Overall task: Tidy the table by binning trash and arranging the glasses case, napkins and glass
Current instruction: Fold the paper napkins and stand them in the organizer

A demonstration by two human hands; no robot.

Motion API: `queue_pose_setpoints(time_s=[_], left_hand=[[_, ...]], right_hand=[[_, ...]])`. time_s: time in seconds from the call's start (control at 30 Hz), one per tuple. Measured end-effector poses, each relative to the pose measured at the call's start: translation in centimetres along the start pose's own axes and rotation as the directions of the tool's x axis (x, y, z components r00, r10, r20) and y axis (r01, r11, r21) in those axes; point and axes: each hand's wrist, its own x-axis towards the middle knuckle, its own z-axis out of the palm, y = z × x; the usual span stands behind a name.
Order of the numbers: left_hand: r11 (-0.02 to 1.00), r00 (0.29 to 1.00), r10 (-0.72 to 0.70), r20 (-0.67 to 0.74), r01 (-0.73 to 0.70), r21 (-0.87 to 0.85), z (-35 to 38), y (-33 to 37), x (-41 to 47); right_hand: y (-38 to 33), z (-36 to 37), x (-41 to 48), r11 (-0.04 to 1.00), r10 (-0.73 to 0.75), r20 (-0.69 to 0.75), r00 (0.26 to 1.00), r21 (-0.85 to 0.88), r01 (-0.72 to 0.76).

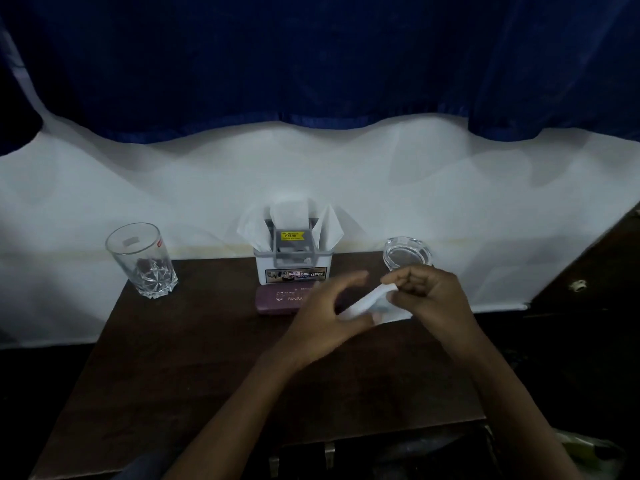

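Note:
A white napkin (372, 301) is pinched between my right hand (427, 294) and my left hand (332, 317) above the dark wooden table (180, 358). The right hand's fingers are closed on its upper end; the left hand's thumb and fingers touch its lower end, blurred. Just behind the left hand lies a maroon glasses case (282, 299), partly hidden by it. A white napkin holder (294, 263) with several napkins standing in it sits behind the case. A clear drinking glass (142, 259) stands upright at the table's far left corner.
A clear glass ashtray (407, 254) sits at the table's far right, behind my right hand. White cloth (346, 174) and a dark blue curtain (311, 57) hang behind the table. The surroundings are dim.

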Motion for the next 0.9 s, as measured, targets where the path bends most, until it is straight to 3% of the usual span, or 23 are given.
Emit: queue_pose_setpoints(time_s=[0.07,0.13,0.3,0.53,0.63,0.9], left_hand=[[1.0,0.996,-0.009,0.089,0.011,-0.016,0.3,0.1,-0.1],[0.995,0.996,-0.052,0.079,0.059,-0.084,0.0,0.5,-0.1],[0.85,0.928,-0.323,0.188,0.372,-0.374,-2.0,1.1,-0.4],[0.638,0.842,-0.406,0.356,0.54,-0.549,-3.1,1.4,-0.4],[0.594,0.846,-0.423,0.324,0.529,-0.606,-3.4,1.5,-0.3],[0.517,0.833,-0.483,0.27,0.52,-0.68,-3.8,1.4,0.0]], right_hand=[[-0.3,0.2,0.0,0.999,0.006,0.022,1.0,0.041,-0.007],[-0.2,-0.2,0.1,0.995,0.036,-0.037,0.999,0.091,-0.032],[-0.1,-1.9,0.2,0.982,0.144,-0.116,0.983,0.139,-0.127],[-0.2,-2.7,-0.5,0.974,0.198,0.285,0.938,0.054,-0.221],[0.2,-2.9,-0.6,0.972,0.203,0.377,0.904,0.031,-0.231],[1.0,-3.6,0.2,0.946,0.26,0.135,0.956,0.162,-0.28]])
